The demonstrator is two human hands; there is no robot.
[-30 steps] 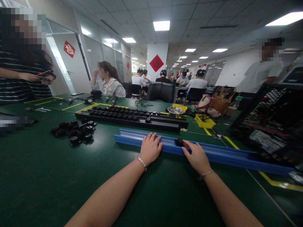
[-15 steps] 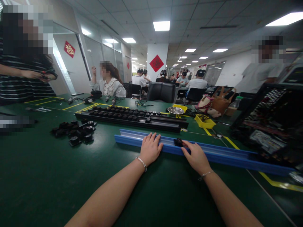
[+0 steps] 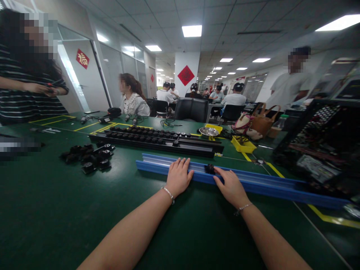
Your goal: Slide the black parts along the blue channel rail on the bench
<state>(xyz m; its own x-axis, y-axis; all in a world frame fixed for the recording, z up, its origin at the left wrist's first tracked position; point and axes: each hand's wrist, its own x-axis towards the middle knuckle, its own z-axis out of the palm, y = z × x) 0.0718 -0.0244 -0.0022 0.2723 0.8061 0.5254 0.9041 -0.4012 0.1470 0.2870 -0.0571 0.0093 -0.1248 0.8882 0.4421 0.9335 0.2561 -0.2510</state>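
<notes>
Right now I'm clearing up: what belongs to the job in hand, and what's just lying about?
Likely the job:
blue channel, under the left hand
black part inside it, at the right hand
probably the loose black parts

Seemingly lying about:
metal bowl
brown bag

The black part (image 3: 209,168) has slid a little leftward along the blue rail (image 3: 154,167), nearer the left hand (image 3: 179,177), and the right hand (image 3: 233,188) has shifted left with it. Behind, the standing person in white (image 3: 288,88) has moved left, the seated person's (image 3: 137,107) raised hand has dropped from sight, and the person in stripes (image 3: 30,101) has edged slightly right since the first picture.
</notes>
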